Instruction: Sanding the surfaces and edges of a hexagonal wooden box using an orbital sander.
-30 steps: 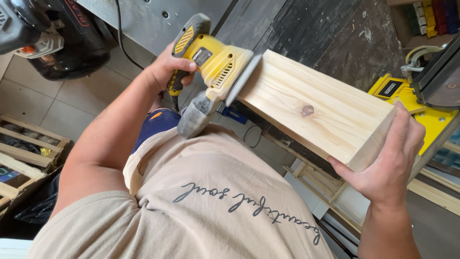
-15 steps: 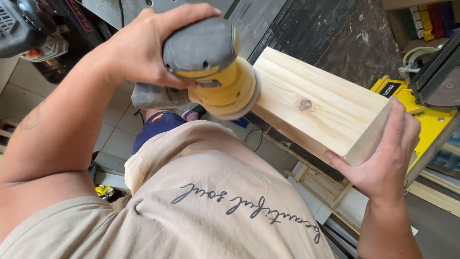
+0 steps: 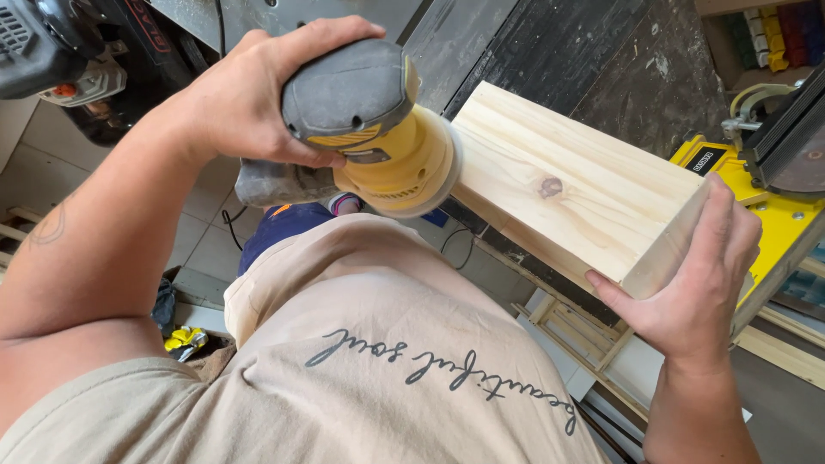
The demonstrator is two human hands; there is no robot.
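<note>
Sanding the end of a pine block

The dark desk [image 3: 601, 51] lies under the big pine block [image 3: 567, 185], which sticks out over its edge. The right hand [image 3: 696, 275] wraps around the block's near end and holds it still. The left hand [image 3: 249, 94] grips the yellow sander [image 3: 378, 137], whose round pad touches the block's far end. It is best to keep the pad flat, press softly, and hold the block tight.

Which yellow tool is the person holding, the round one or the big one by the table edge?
The round yellow sander with the grey top: the left hand grips it against the pale wooden block. The big yellow saw stands untouched behind the right hand.
</note>
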